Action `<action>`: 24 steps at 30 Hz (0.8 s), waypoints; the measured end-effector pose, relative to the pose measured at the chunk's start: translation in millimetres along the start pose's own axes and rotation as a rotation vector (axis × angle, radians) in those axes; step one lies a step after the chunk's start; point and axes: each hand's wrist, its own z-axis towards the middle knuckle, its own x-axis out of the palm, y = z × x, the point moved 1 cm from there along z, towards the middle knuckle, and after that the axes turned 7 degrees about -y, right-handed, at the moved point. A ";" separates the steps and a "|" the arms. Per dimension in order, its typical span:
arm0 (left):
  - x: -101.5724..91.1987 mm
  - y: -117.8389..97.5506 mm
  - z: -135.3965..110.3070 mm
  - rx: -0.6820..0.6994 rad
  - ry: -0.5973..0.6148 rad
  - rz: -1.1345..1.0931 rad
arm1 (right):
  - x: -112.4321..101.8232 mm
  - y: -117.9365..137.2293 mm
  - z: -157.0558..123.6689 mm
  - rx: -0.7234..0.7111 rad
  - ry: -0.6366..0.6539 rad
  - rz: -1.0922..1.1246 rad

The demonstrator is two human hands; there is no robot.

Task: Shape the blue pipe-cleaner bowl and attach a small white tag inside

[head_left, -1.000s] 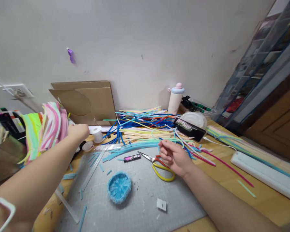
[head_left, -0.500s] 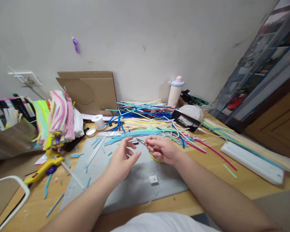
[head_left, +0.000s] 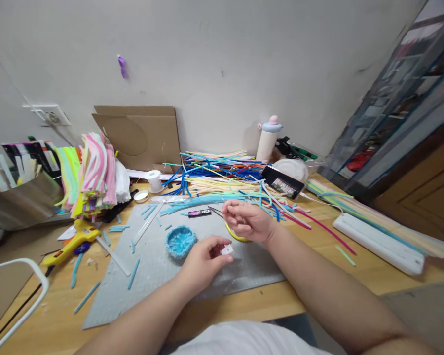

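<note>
My left hand [head_left: 207, 261] has its thumb and fingers closed on a small white square block [head_left: 227, 250] with a dark mark, low over the grey mat [head_left: 151, 296]. Above and to the right, my right hand [head_left: 248, 219] is raised with curled fingers pressed together; whatever they hold is too small to make out. Beneath it, scissors with yellow handles [head_left: 238, 236] are partly hidden. A fuzzy light-blue bowl-shaped piece [head_left: 180, 241] sits on the mat left of my hands. Behind it lies a narrow black packet [head_left: 200, 213] with white lettering.
Pipe cleaners [head_left: 222, 170] are heaped along the wall beside a bottle [head_left: 269, 140] and a propped phone [head_left: 283, 183]. A yellow glue gun [head_left: 72, 244] lies left, near a white spool [head_left: 154, 181]. A white power strip [head_left: 379, 246] stretches along the right.
My left hand has moved right and down and taken hold of the white block, uncovering the blue bowl-shaped piece and the packet. My right hand stays raised in nearly the same place.
</note>
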 end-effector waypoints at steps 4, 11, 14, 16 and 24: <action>-15.6 -8.3 1.7 -0.128 0.056 -0.272 | -0.3 -0.2 1.3 -0.013 -0.006 0.001; -22.5 -23.7 -8.6 -0.275 0.214 -0.616 | -1.2 -8.8 6.1 0.018 -0.036 -0.010; -20.9 -25.1 -10.4 -0.258 0.271 -0.716 | -1.4 -9.7 6.5 0.039 -0.047 -0.009; -21.0 -24.1 -10.2 -0.242 0.272 -0.715 | -2.4 -9.5 7.0 0.049 -0.059 -0.006; -20.4 -22.0 -11.0 -0.187 0.232 -0.671 | -7.7 -5.2 9.0 0.045 -0.098 0.012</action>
